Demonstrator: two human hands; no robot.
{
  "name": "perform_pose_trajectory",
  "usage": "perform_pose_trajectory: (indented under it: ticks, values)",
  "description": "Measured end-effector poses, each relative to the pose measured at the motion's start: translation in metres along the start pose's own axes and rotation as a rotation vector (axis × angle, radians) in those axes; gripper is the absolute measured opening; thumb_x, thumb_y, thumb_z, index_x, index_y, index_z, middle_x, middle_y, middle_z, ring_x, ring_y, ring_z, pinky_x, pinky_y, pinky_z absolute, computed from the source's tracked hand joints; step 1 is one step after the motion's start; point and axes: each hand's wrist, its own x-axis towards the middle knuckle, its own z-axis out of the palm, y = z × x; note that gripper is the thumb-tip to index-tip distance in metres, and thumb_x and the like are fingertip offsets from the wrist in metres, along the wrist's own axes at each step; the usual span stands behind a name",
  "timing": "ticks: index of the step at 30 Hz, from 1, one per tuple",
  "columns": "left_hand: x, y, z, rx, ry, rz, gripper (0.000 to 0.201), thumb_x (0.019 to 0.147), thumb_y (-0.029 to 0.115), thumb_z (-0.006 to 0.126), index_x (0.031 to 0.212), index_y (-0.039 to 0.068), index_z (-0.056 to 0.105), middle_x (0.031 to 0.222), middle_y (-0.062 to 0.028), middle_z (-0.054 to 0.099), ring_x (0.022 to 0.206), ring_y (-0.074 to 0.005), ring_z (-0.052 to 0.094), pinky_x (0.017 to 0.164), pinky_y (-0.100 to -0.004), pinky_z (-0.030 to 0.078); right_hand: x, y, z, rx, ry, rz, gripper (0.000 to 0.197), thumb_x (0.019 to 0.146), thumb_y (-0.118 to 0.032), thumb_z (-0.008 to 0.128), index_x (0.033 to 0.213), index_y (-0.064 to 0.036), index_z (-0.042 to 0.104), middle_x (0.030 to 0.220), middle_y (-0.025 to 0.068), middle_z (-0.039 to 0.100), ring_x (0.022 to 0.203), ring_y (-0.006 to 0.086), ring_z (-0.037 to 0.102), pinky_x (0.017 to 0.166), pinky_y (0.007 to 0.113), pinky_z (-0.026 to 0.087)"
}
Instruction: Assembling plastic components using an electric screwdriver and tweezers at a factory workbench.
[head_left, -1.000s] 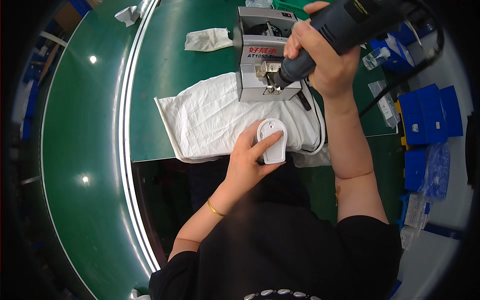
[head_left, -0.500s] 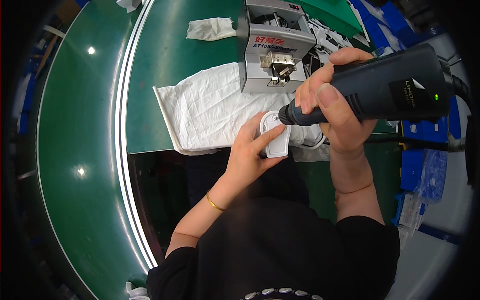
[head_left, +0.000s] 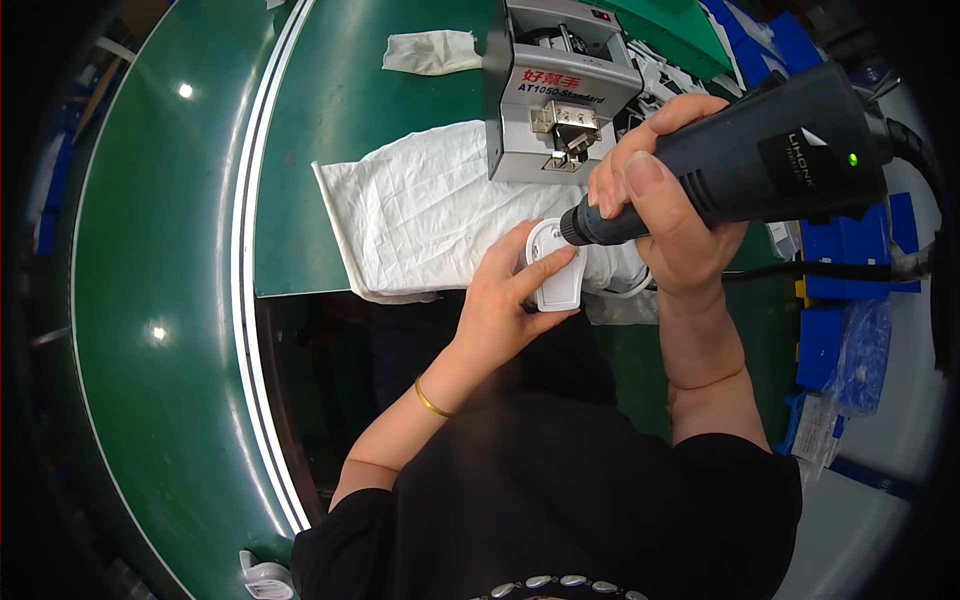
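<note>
My left hand [head_left: 500,292] is closed around a white plastic housing [head_left: 561,288] with one rounded end, its thumb lying across the top. In my right hand [head_left: 678,205] is a black electric screwdriver [head_left: 775,150] with a lit green light. Its ribbed nose points down and left into the recess at the housing's rounded end. The nose hides the bit and whatever it touches there. Both hands are just over the front edge of a white cloth [head_left: 415,215] spread on the green bench.
Beyond the cloth stands a grey metal machine [head_left: 555,85], with a smaller white cloth [head_left: 432,53] left of it. A green bin [head_left: 660,30] and blue bins [head_left: 850,255] line the right side. On the left green surface lies a white part [head_left: 266,578]. The screwdriver's thick cable [head_left: 910,150] hangs right.
The screwdriver's body has tilted up slightly while its nose stays at the housing. The whole view has shifted a little, and more of the white part at lower left shows.
</note>
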Motion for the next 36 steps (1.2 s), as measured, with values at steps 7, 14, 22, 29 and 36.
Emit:
perform_pose_trajectory:
  ticks: [7,14,22,29,36]
  values:
    - [-0.002,-0.001,0.0,-0.009,-0.004,-0.002,0.073,0.057,0.009,0.089,0.127,0.019,0.066,0.137,-0.021,0.051,0.124,-0.0407,0.053,0.101,-0.0447,0.047,0.003,0.004,0.003,-0.023,0.002,0.003,0.038,0.09,-0.001,0.057,0.124,0.0016,0.04,0.077,0.0112,0.058,0.064,0.0166,0.056,0.065,0.039,0.051]
    - [-0.004,0.001,0.001,0.011,-0.003,0.003,0.073,0.058,0.011,0.089,0.127,0.019,0.066,0.137,-0.0211,0.051,0.123,-0.0405,0.053,0.1,-0.0447,0.047,0.0,0.01,0.001,-0.042,-0.014,-0.057,0.036,0.09,0.0,0.056,0.122,0.0049,0.04,0.079,0.011,0.059,0.063,0.0174,0.058,0.064,0.038,0.051]
    - [0.004,0.005,0.0,0.15,-0.01,0.08,0.066,0.062,0.013,0.087,0.125,0.019,0.067,0.141,-0.02,0.049,0.126,-0.0433,0.049,0.103,-0.046,0.045,0.004,0.013,-0.012,0.054,0.015,-0.037,0.04,0.088,0.002,0.058,0.125,0.0067,0.043,0.079,0.0113,0.061,0.064,0.0192,0.06,0.065,0.037,0.053]
    - [0.005,0.019,-0.027,0.398,-0.25,0.348,0.051,0.069,0.001,0.07,0.115,0.022,0.069,0.144,-0.0146,0.048,0.135,-0.0433,0.041,0.109,-0.047,0.043,0.021,0.065,-0.148,0.128,0.736,0.303,0.028,0.087,-0.017,0.078,0.104,-0.0059,0.059,0.078,0.0026,0.059,0.062,0.0134,0.059,0.053,0.029,0.051]
    - [0.003,0.007,-0.079,0.393,-0.26,0.202,0.049,0.069,-0.002,0.073,0.115,0.014,0.064,0.138,-0.0137,0.054,0.116,-0.0352,0.06,0.092,-0.0399,0.055,-0.05,0.189,-0.256,-0.174,0.843,0.582,0.025,0.071,0.001,0.072,0.093,-0.0012,0.06,0.078,0.0056,0.06,0.065,0.0203,0.06,0.059,0.035,0.05]
